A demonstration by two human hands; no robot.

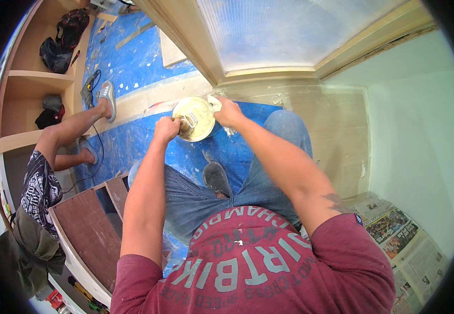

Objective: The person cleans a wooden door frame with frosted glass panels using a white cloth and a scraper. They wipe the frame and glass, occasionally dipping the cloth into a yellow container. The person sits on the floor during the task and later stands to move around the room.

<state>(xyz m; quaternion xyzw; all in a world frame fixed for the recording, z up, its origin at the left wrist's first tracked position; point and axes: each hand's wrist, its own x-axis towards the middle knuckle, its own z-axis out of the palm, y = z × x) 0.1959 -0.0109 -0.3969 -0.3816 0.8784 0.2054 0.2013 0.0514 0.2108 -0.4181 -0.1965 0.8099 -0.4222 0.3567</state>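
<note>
A round can with a pale yellow lid [202, 114] stands on blue plastic sheeting in front of my knees. On the lid lies a brownish patch with a pale looped part [190, 119], too small to name surely. My left hand [166, 128] is curled around the can's left edge beside that patch; its fingertips are partly hidden. My right hand [229, 113] grips a crumpled white cloth [214, 103] against the right side of the rim. Some white cloth also hangs below that hand. A dark slipper [216, 176] on my foot shows below the can.
Another person's leg [73, 117] is close on the left, near a corded power drill [88, 88]. Wooden shelving [40, 74] holds bags. A framed translucent panel [266, 35] rises ahead. Brown drawer-like wooden panels [89, 223] lie left; newspaper [407, 251] covers the right floor.
</note>
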